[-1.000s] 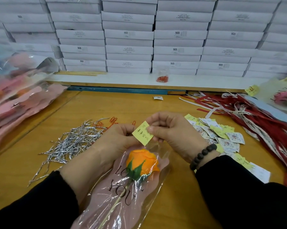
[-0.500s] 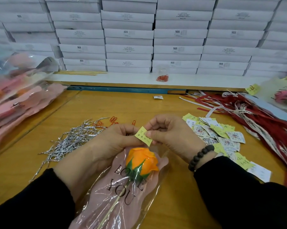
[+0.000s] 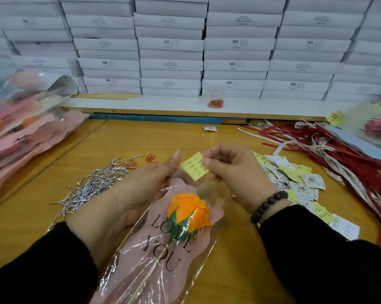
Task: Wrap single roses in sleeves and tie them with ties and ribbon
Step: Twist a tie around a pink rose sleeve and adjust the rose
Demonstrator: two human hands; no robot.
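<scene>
A packing workshop is shown here, set up for flower gifts. Identical white boxes (image 3: pixel 170 43), some marked SGS, are stacked into a wall behind the wooden surface (image 3: pixel 154 137). Supplies are laid out in bulk: a heap of silver twist ties (image 3: pixel 95 185), red and white ribbons (image 3: pixel 343 154), a scatter of printed tags (image 3: pixel 294 183), and finished wrapped roses (image 3: pixel 25 132) piled at the left.

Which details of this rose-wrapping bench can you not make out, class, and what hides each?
Head view, each:
- Writing on the yellow note: too small, part covered by the right hand.
- Sleeve bottom and rose stem end: cut off by the lower edge.
- Wrapped roses at left: blurred.
- Box labels: too small.
</scene>
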